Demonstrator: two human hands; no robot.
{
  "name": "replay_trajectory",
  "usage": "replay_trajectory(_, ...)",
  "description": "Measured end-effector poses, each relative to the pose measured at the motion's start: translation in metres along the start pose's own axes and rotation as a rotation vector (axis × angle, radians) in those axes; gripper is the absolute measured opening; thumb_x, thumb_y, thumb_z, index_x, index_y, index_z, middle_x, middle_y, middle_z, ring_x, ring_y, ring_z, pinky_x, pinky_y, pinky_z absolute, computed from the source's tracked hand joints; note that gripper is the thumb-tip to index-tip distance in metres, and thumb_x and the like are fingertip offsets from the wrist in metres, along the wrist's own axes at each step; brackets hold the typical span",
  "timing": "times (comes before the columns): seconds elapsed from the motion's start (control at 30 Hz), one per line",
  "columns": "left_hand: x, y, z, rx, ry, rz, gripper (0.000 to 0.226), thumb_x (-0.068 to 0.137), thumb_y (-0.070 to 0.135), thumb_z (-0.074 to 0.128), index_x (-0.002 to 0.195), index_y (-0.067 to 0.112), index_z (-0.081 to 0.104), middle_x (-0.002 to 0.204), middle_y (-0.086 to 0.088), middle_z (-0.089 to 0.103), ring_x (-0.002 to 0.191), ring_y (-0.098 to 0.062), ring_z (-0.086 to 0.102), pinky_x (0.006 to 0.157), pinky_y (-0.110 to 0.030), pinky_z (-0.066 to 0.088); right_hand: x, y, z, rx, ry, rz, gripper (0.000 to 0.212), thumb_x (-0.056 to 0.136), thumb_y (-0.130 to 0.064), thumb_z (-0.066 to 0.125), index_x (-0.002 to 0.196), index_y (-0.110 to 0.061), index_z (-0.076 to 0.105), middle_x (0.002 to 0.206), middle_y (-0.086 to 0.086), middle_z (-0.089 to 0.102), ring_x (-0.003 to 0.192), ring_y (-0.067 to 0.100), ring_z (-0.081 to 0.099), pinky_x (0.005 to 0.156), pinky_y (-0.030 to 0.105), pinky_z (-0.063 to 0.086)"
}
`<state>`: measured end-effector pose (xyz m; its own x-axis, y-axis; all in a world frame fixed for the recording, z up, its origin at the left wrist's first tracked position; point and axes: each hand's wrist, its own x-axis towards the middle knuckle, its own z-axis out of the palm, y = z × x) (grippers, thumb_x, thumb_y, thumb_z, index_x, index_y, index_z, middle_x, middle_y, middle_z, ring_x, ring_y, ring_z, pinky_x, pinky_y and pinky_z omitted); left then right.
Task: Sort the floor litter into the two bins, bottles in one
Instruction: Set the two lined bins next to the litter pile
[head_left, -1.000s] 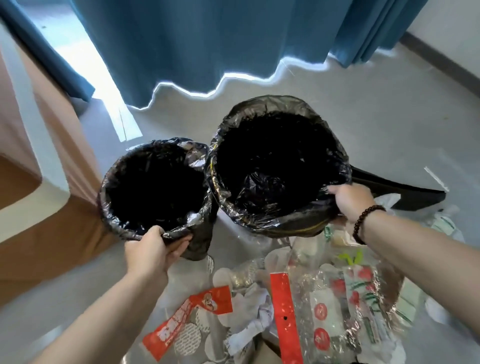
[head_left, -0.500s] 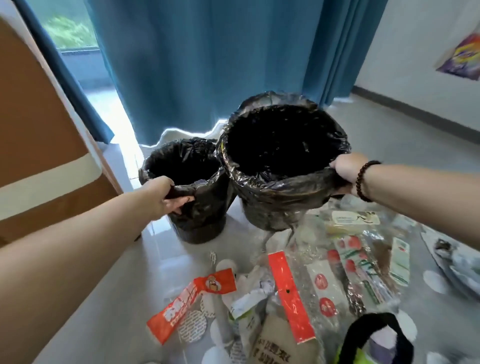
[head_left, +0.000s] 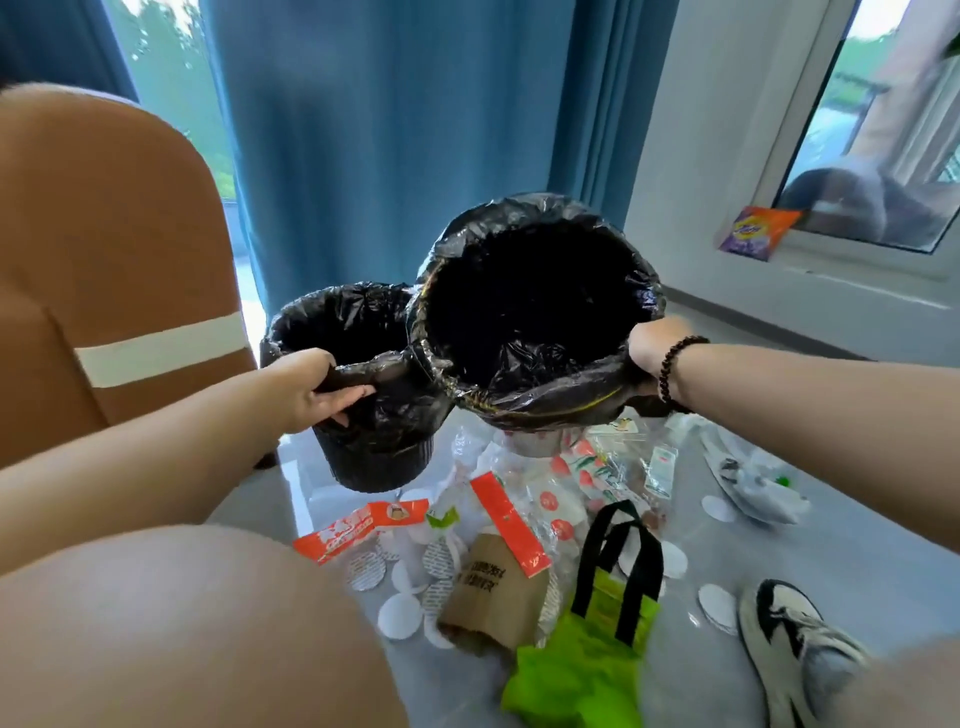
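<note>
Two bins lined with black bags sit side by side ahead of me. My left hand (head_left: 317, 387) grips the near rim of the smaller bin (head_left: 379, 452), which looks lifted off the floor. My right hand (head_left: 652, 348) grips the right rim of the larger bin (head_left: 519, 395), held up and tilted toward me, its inside dark. Litter lies on the grey floor below: a red wrapper (head_left: 358, 530), a red strip (head_left: 511, 525), a brown paper bag (head_left: 493, 592), clear plastic wrappers (head_left: 576, 483), white round discs (head_left: 400, 616) and a green tote bag (head_left: 587, 654).
A brown armchair (head_left: 104, 270) stands at the left, blue curtains (head_left: 395, 130) behind the bins. My knee (head_left: 182, 634) fills the lower left and my shoe (head_left: 795, 639) is at the lower right. A purple packet (head_left: 756, 231) lies on the window sill. Crumpled plastic (head_left: 753, 483) lies at the right.
My view has tilted upward and back; both bins have risen off the floor in my hands. The green tote, my knee and shoe have come into view.
</note>
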<state>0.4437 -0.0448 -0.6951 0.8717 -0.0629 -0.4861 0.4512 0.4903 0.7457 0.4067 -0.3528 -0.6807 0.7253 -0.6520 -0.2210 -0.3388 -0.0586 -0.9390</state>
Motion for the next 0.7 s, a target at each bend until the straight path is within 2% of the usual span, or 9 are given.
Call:
replay_trajectory(0.07, -0.006, 0.003, -0.014, 0.090, -0.036, 0.092, 0.040, 0.101, -0.002, 0.031, 0.141, -0.005, 0.035, 0.142, -0.025, 0.044, 0.126, -0.035, 0.050, 0.096, -0.020, 0.043, -0.002, -0.003, 0.000, -0.070, 0.032, -0.063, 0.018, 0.095, -0.007, 0.035, 0.094, -0.005, 0.053, 0.100, 0.013, 0.060, 0.098, 0.029, 0.060, 0.035, 0.024, 0.047)
replay_trajectory(0.13, 0.015, 0.010, -0.036, 0.200, 0.020, 0.101, 0.039, 0.099, 0.004, 0.034, 0.138, 0.005, 0.037, 0.127, -0.022, 0.053, 0.097, -0.034, 0.065, 0.095, -0.032, 0.052, 0.001, -0.006, 0.009, -0.072, 0.054, -0.082, 0.014, 0.092, -0.006, 0.036, 0.093, -0.007, 0.050, 0.109, 0.016, 0.060, 0.106, 0.036, 0.059, 0.053, 0.035, 0.057)
replay_trajectory(0.23, 0.039, 0.026, -0.059, 0.351, 0.103, 0.119, 0.032, 0.096, 0.003, 0.033, 0.127, 0.006, 0.037, 0.102, -0.021, 0.057, 0.051, -0.032, 0.069, 0.060, -0.033, 0.061, 0.007, -0.007, 0.028, -0.123, 0.032, -0.104, 0.015, 0.090, -0.004, 0.037, 0.083, -0.006, 0.049, 0.111, 0.014, 0.059, 0.103, 0.033, 0.060, 0.082, 0.044, 0.056)
replay_trajectory(0.27, 0.048, 0.032, -0.066, 0.380, 0.119, 0.125, 0.034, 0.097, 0.004, 0.032, 0.131, 0.005, 0.036, 0.106, -0.025, 0.057, 0.048, -0.032, 0.068, 0.050, -0.033, 0.059, 0.005, -0.007, 0.035, -0.108, 0.026, -0.104, 0.016, 0.091, -0.003, 0.036, 0.083, -0.006, 0.049, 0.109, 0.011, 0.057, 0.101, 0.029, 0.059, 0.082, 0.038, 0.056)
replay_trajectory(0.37, 0.075, 0.047, -0.084, 0.493, 0.160, 0.092, 0.037, 0.101, 0.008, 0.026, 0.136, 0.001, 0.033, 0.105, -0.036, 0.056, 0.046, -0.028, 0.068, 0.040, -0.029, 0.055, 0.015, -0.004, 0.063, -0.037, -0.025, -0.021, 0.021, 0.095, -0.002, 0.031, 0.106, -0.003, 0.050, 0.113, 0.017, 0.057, 0.091, 0.029, 0.056, 0.047, 0.030, 0.055)
replay_trajectory(0.47, 0.102, 0.045, -0.086, 0.555, 0.196, 0.100, 0.036, 0.102, 0.009, 0.024, 0.136, 0.004, 0.033, 0.111, -0.037, 0.056, 0.040, -0.025, 0.065, 0.041, -0.026, 0.054, 0.040, 0.003, 0.089, -0.047, -0.060, -0.004, 0.019, 0.094, 0.001, 0.033, 0.103, -0.003, 0.050, 0.100, 0.019, 0.058, 0.078, 0.034, 0.060, 0.049, 0.041, 0.056)
replay_trajectory(0.57, 0.132, 0.050, -0.093, 0.648, 0.220, 0.089, 0.036, 0.101, 0.010, 0.026, 0.136, 0.005, 0.032, 0.110, -0.041, 0.056, 0.040, -0.026, 0.065, 0.035, -0.026, 0.052, 0.074, 0.006, 0.114, -0.043, -0.078, 0.041, 0.016, 0.091, -0.002, 0.035, 0.090, -0.006, 0.050, 0.114, 0.019, 0.059, 0.096, 0.036, 0.062, 0.078, 0.052, 0.056)
replay_trajectory(0.6, 0.145, 0.056, -0.095, 0.688, 0.235, 0.081, 0.035, 0.101, 0.011, 0.027, 0.134, 0.004, 0.033, 0.107, -0.039, 0.058, 0.042, -0.026, 0.066, 0.033, -0.026, 0.051, 0.093, 0.005, 0.124, -0.063, -0.089, 0.032, 0.016, 0.091, -0.003, 0.034, 0.091, -0.007, 0.050, 0.120, 0.019, 0.058, 0.099, 0.034, 0.062, 0.078, 0.049, 0.057)
replay_trajectory(0.7, 0.166, 0.071, -0.104, 0.783, 0.264, 0.059, 0.033, 0.100, 0.014, 0.031, 0.131, 0.006, 0.037, 0.108, -0.030, 0.062, 0.044, -0.026, 0.067, 0.031, -0.023, 0.048, 0.122, 0.003, 0.147, -0.196, -0.153, 0.001, 0.023, 0.099, -0.003, 0.031, 0.096, -0.007, 0.053, 0.138, 0.020, 0.045, 0.116, 0.030, 0.053, 0.052, 0.018, 0.051)
